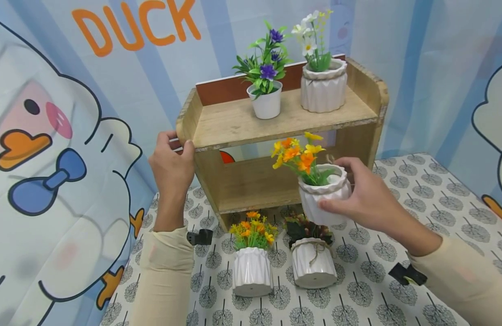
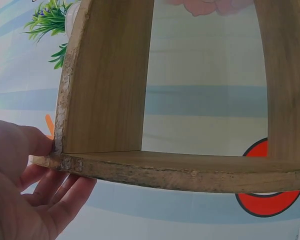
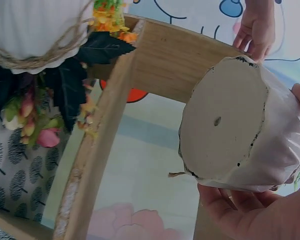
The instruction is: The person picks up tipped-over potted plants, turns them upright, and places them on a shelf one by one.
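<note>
My right hand [image 1: 362, 194] grips a white ribbed flowerpot [image 1: 322, 203] with orange and yellow flowers, holding it up in front of the shelf's lower opening. The right wrist view shows this pot's flat underside [image 3: 222, 120], with fingers and thumb round its side. My left hand [image 1: 173, 158] holds the upper left corner of the wooden shelf [image 1: 234, 129]; in the left wrist view its thumb lies on the front edge and its fingers on the outer side. On the top board stand a small pot with purple flowers [image 1: 267, 99] and a ribbed pot with white flowers [image 1: 324, 90].
On the tree-patterned tablecloth [image 1: 348, 312], before the shelf, are a white pot with orange-yellow flowers [image 1: 252, 271] and a twine-tied pot with dark leaves [image 1: 313, 265]. A duck-printed curtain [image 1: 71, 190] hangs behind and to the left.
</note>
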Action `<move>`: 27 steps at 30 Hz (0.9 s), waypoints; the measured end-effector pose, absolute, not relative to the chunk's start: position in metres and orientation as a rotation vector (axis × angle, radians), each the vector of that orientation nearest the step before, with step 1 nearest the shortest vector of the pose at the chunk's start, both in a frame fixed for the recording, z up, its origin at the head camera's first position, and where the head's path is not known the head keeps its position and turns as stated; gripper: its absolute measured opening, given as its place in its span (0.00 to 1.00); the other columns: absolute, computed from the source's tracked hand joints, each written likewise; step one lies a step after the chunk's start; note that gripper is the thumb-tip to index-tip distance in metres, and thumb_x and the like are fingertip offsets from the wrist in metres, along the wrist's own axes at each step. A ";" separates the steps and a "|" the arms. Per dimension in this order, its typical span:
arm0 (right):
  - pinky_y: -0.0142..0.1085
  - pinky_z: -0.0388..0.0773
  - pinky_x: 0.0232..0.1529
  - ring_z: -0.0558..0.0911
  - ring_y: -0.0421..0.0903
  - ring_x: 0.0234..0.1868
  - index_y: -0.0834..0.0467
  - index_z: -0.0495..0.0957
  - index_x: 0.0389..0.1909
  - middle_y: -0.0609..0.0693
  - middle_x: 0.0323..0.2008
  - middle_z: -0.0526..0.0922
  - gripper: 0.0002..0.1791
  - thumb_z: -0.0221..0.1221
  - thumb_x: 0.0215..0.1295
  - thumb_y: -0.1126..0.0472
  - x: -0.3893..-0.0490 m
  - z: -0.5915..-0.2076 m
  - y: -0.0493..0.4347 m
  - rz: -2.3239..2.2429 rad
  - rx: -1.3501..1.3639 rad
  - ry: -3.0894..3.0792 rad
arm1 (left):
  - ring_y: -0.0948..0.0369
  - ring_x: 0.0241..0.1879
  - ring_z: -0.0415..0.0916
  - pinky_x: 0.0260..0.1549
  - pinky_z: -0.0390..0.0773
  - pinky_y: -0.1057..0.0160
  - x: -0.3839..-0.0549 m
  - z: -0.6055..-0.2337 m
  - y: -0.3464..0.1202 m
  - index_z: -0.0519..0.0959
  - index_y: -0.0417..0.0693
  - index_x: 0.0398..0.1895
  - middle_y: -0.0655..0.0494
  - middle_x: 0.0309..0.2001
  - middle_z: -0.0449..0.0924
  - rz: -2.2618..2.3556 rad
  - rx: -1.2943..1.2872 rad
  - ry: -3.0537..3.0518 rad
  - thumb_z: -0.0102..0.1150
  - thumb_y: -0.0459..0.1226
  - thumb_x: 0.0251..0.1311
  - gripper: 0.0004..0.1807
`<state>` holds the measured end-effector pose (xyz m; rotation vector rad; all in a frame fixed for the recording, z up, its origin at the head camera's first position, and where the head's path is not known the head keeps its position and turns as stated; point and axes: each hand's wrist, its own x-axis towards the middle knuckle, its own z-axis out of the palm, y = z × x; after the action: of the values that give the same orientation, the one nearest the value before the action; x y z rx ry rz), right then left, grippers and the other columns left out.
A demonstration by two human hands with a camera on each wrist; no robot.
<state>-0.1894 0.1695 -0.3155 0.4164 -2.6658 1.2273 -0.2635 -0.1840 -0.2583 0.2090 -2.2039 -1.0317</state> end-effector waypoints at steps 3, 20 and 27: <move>0.40 0.83 0.41 0.81 0.56 0.47 0.62 0.63 0.69 0.61 0.52 0.79 0.52 0.78 0.49 0.45 -0.190 -0.311 0.165 1.225 0.424 -2.647 | 0.51 0.50 0.85 0.44 0.87 0.52 -0.263 -0.259 -0.184 0.77 0.44 0.57 0.43 0.51 0.87 -1.029 0.207 -2.204 0.57 0.42 0.67 0.19; 0.43 0.84 0.43 0.81 0.54 0.47 0.61 0.64 0.69 0.58 0.54 0.78 0.51 0.79 0.47 0.49 -0.195 -0.280 0.133 1.271 0.498 -2.519 | 0.51 0.50 0.85 0.44 0.86 0.52 -0.262 -0.258 -0.183 0.76 0.44 0.58 0.43 0.51 0.86 -1.033 0.212 -2.210 0.56 0.42 0.68 0.19; 0.43 0.84 0.44 0.81 0.53 0.48 0.59 0.63 0.70 0.57 0.54 0.78 0.50 0.78 0.49 0.49 -0.199 -0.267 0.120 1.323 0.544 -2.483 | 0.51 0.51 0.85 0.45 0.87 0.51 -0.262 -0.258 -0.183 0.76 0.44 0.58 0.43 0.52 0.86 -1.027 0.214 -2.210 0.56 0.42 0.68 0.19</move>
<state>-0.1986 0.1199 -0.2668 0.5438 -2.4826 1.3232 -0.2623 -0.1833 -0.2583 0.2145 -2.2101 -1.0266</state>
